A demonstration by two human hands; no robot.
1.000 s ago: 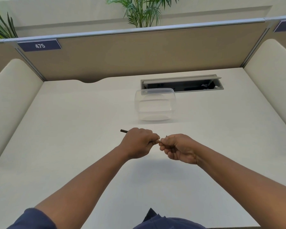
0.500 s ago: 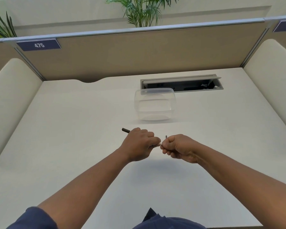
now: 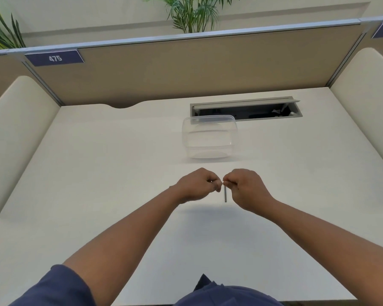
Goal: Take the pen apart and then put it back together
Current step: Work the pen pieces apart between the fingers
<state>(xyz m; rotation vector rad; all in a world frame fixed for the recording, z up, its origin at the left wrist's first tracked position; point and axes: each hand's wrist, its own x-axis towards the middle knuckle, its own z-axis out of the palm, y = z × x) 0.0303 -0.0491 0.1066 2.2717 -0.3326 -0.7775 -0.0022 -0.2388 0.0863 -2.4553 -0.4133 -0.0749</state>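
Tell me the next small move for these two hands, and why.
Probably set the thin grey rod down on the desk or in the clear container just beyond. It hangs from the right hand, already outside the left hand, whose curled fingers hide whatever they hold; freeing the right hand lets it pull the next part.

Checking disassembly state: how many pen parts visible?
1: a thin grey rod hanging from the right hand. The left hand is curled, probably round the barrel, which is hidden.
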